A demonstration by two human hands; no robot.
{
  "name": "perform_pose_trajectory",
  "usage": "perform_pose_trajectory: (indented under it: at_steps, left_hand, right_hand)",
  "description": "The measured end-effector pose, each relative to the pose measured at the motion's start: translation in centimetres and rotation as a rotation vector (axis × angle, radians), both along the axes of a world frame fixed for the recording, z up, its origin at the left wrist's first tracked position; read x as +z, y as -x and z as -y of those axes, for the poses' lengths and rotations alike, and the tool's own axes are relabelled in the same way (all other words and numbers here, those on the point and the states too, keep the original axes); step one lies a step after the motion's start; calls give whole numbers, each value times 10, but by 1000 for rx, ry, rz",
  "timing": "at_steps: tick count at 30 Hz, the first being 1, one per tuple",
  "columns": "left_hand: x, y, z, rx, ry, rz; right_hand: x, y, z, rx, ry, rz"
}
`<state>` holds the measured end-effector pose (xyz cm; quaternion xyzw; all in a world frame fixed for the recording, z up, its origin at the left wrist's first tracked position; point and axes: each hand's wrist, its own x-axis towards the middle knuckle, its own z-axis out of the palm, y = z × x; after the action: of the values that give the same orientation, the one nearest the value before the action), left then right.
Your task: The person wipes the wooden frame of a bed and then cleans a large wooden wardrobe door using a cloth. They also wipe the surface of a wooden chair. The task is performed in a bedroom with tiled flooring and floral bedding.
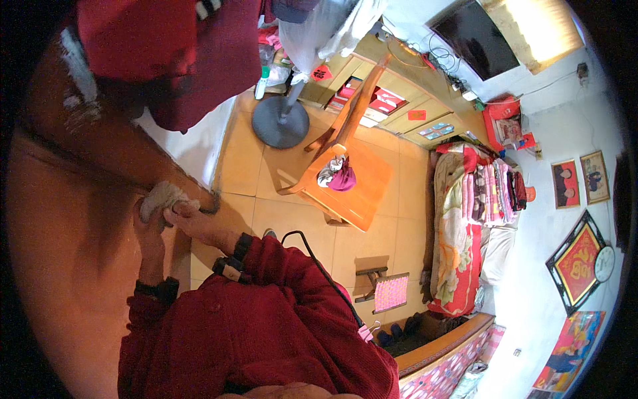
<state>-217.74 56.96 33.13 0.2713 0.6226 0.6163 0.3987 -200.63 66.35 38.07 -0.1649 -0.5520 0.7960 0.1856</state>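
Note:
My left hand [149, 224] and my right hand [195, 219] are close together at the left of the head view. Between them is a crumpled, pale, fuzzy cloth [162, 198]. My left fingers wrap its lower side, and my right thumb and fingers pinch its right end. Just beyond the cloth runs a brown wooden panel [144, 164], which looks like a door edge; whether the cloth touches it I cannot tell. Dark cuffs and dark red sleeves cover both my arms.
An orange wooden chair [371, 179] carries a bundle of clothing [340, 174]. Near it stands a round black pedestal base [280, 122]. A small folding stool [391, 293] is right of me. Dark red garments [214, 60] hang overhead; folded clothes [491, 192] lie on bedding at the right.

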Motion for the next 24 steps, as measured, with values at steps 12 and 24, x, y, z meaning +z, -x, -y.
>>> perform_pose_trajectory:
  at_steps: [12, 24]
  left_hand:
    - [-75, 77, 23, 350, -56, -154]
    - [-125, 51, 2, 531, -23, -50]
  right_hand:
    - [-82, -154, -36, -258, 132, 358]
    - [-155, -299, 37, -757, 515, 715]
